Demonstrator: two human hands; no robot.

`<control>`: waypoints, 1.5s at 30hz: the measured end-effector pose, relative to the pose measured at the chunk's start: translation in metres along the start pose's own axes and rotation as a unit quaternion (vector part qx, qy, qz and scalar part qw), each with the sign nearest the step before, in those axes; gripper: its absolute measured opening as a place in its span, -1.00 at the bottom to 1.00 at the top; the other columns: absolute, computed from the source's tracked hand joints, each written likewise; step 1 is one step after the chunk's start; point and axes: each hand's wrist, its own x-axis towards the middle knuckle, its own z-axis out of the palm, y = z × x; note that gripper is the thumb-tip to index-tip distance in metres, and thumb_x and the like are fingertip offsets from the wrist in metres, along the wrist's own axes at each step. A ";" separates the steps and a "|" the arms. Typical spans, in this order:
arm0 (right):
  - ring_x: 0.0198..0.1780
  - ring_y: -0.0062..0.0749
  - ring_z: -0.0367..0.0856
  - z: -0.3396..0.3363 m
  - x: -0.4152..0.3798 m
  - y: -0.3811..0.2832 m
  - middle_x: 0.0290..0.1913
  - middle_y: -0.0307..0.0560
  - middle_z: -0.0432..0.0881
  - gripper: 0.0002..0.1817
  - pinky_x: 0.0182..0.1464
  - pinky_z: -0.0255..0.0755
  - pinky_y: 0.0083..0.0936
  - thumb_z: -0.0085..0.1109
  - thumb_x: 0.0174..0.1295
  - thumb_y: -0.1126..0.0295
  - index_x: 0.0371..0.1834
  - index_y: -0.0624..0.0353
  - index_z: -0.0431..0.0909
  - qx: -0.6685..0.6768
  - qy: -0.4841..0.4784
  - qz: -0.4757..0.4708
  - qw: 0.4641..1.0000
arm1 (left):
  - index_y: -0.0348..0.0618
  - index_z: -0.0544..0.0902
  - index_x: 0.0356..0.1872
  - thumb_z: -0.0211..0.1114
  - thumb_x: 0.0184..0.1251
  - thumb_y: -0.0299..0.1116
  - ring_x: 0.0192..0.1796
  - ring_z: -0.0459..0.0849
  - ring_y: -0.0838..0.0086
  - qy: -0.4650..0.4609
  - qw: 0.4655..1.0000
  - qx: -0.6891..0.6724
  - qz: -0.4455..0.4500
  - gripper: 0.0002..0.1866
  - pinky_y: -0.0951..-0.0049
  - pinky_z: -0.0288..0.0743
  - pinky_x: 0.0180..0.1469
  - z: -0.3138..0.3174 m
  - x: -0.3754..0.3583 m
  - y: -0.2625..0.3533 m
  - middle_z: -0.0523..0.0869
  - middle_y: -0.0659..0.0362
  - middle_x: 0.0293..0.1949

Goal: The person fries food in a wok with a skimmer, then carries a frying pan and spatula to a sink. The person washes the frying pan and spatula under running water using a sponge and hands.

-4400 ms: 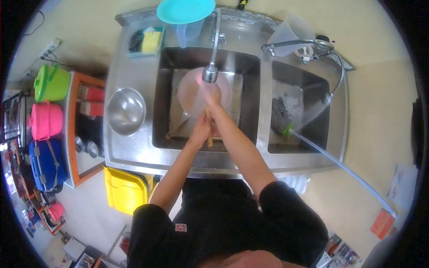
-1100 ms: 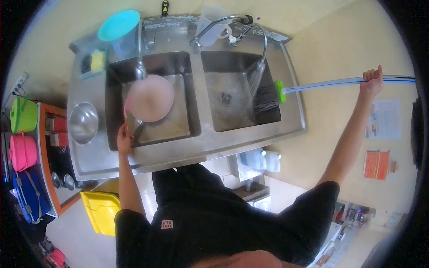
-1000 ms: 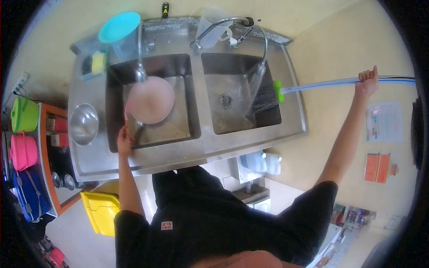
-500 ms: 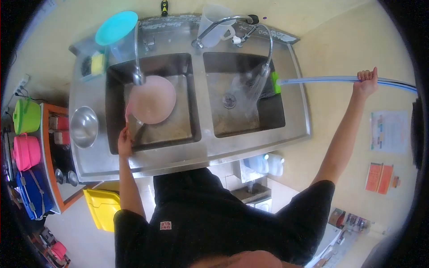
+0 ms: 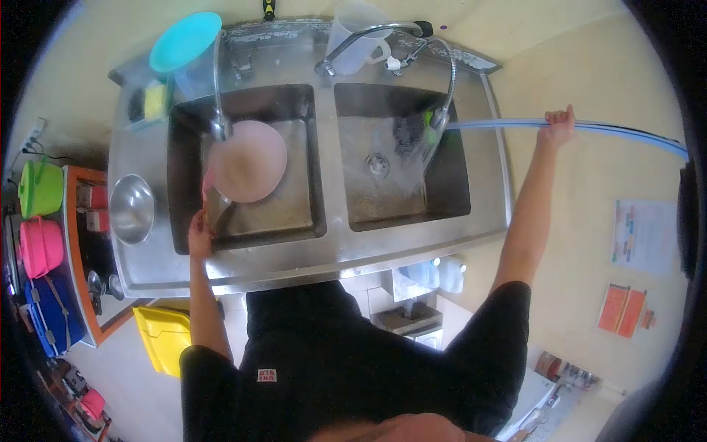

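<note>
My left hand [image 5: 199, 234] is closed at the near end of the handle of a pink round pan [image 5: 248, 162], at the left side of the left sink basin [image 5: 302, 221]. Over the pan's far edge hangs a flexible tap spout [image 5: 221, 131]. With my right hand [image 5: 558, 127] I grip the long blue and white pole of a brush [image 5: 501, 124], held out level above the counter's right side. Its green and dark head [image 5: 416, 132] is inside the right basin [image 5: 449, 199], where water from a second spout [image 5: 440, 116] runs over or beside it.
A metal bowl [image 5: 132, 210] rests on the left counter. Behind the basins stand a clear jug [image 5: 353, 44], a turquoise dish [image 5: 185, 42] and a yellow sponge [image 5: 155, 102]. A yellow dustpan-like item [image 5: 162, 339] is on the floor, near an orange-edged shelf [image 5: 82, 258].
My right hand has moved left, pushing the brush head further into the right basin, under the running water. My left hand stays by the pan; the whole view has shifted slightly.
</note>
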 end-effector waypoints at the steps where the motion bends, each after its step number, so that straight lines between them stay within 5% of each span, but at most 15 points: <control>1: -0.66 -0.54 0.07 -0.001 0.003 0.016 -0.69 -0.32 0.13 -0.65 -0.58 0.05 -0.48 0.12 0.33 0.34 -0.62 0.06 0.27 -0.007 -0.008 0.002 1.000 | -0.19 0.45 0.24 0.10 0.50 -0.24 -0.38 0.53 0.60 -0.004 1.000 0.008 0.003 -0.61 0.58 0.44 -0.32 -0.001 -0.001 0.000 0.63 0.22 -0.21; 8: -0.61 -0.51 0.21 0.014 0.015 0.112 -0.65 -0.30 0.20 -0.60 -0.53 0.24 -0.47 0.09 0.38 0.14 -0.57 0.08 0.29 -0.111 -0.079 0.029 0.990 | -0.20 0.45 0.25 0.09 0.51 -0.22 -0.29 0.56 0.58 0.016 1.000 -0.012 -0.005 -0.59 0.54 0.48 -0.27 0.003 -0.001 0.001 0.63 0.16 -0.14; 11: -0.56 -0.52 0.38 0.008 0.048 0.146 -0.61 -0.26 0.35 -0.55 -0.51 0.32 -0.53 0.17 0.31 0.01 -0.52 0.14 0.39 -0.474 -0.098 -0.037 0.874 | -0.21 0.45 0.24 0.09 0.51 -0.20 -0.29 0.58 0.57 0.021 0.999 0.032 -0.014 -0.59 0.53 0.49 -0.27 0.002 -0.002 0.008 0.64 0.17 -0.15; 14: -0.50 -0.51 0.49 0.033 0.062 0.132 -0.59 -0.24 0.42 -0.55 -0.48 0.44 -0.56 0.28 0.23 0.01 -0.45 0.20 0.44 -0.597 -0.105 0.082 0.791 | -0.20 0.46 0.24 0.10 0.51 -0.19 -0.31 0.58 0.56 0.027 0.998 0.043 -0.029 -0.58 0.51 0.51 -0.27 0.004 -0.005 0.014 0.65 0.17 -0.16; 17: -0.49 -0.36 0.63 0.015 0.107 0.161 -0.41 0.00 0.60 -0.53 -0.46 0.58 -0.49 0.35 0.17 0.10 -0.22 0.38 0.58 -0.483 -0.118 0.136 0.857 | -0.18 0.45 0.25 0.11 0.50 -0.23 -0.24 0.58 0.54 0.021 0.999 0.025 -0.022 -0.60 0.49 0.54 -0.22 0.004 0.001 0.007 0.63 0.16 -0.11; 20: -0.43 -0.28 0.66 -0.009 0.133 0.180 -0.33 0.03 0.59 -0.57 -0.38 0.64 -0.54 0.33 0.19 0.19 -0.16 0.43 0.57 -0.426 -0.092 0.176 0.883 | -0.16 0.43 0.27 0.11 0.50 -0.35 -0.08 0.57 0.50 0.011 0.999 0.020 -0.046 -0.62 0.49 0.58 -0.14 0.001 0.002 -0.002 0.58 0.15 -0.01; 25: -0.18 -0.22 0.66 -0.020 0.107 0.175 -0.10 0.09 0.57 -0.53 -0.23 0.65 -0.45 0.23 0.28 0.22 0.03 0.46 0.47 -0.380 -0.110 0.122 0.910 | -0.19 0.42 0.27 0.09 0.48 -0.43 -0.04 0.56 0.53 0.016 0.999 -0.011 -0.038 -0.62 0.54 0.53 -0.15 0.004 0.001 0.003 0.59 0.15 0.03; 29: -0.02 -0.22 0.61 0.020 0.036 0.138 0.04 0.07 0.54 -0.52 -0.05 0.59 -0.40 0.13 0.37 0.13 0.13 0.34 0.45 -0.382 -0.165 0.108 0.903 | -0.19 0.47 0.24 0.09 0.51 -0.22 -0.16 0.59 0.53 0.017 0.999 0.036 -0.006 -0.61 0.52 0.50 -0.23 0.004 0.001 -0.002 0.64 0.12 -0.02; 35: -0.01 -0.32 0.61 0.061 -0.056 0.077 0.04 0.00 0.58 -0.56 0.07 0.51 -0.43 0.08 0.40 0.12 0.11 0.29 0.50 -0.376 -0.281 0.010 0.883 | -0.17 0.47 0.24 0.10 0.50 -0.20 -0.21 0.60 0.52 0.041 0.997 0.062 0.002 -0.59 0.51 0.51 -0.22 0.008 -0.004 0.012 0.65 0.11 -0.07; 40: -0.07 -0.41 0.61 0.074 -0.135 0.037 -0.15 -0.07 0.67 -0.64 0.07 0.44 -0.49 0.02 0.44 0.21 0.00 0.32 0.58 -0.388 -0.308 -0.064 0.867 | -0.12 0.49 0.23 0.11 0.48 -0.22 -0.26 0.61 0.54 0.035 0.999 0.006 0.010 -0.61 0.49 0.52 -0.23 0.006 -0.002 -0.001 0.67 0.12 -0.16; 45: -0.09 -0.43 0.60 0.094 -0.226 0.008 -0.21 -0.10 0.66 -0.68 0.09 0.41 -0.47 -0.03 0.47 0.24 -0.11 0.29 0.60 -0.368 -0.365 -0.013 0.855 | -0.21 0.47 0.23 0.20 0.37 -0.21 -0.24 0.61 0.44 0.020 0.975 0.221 -0.030 -0.53 0.36 0.54 -0.14 0.001 0.002 -0.015 0.68 0.08 -0.24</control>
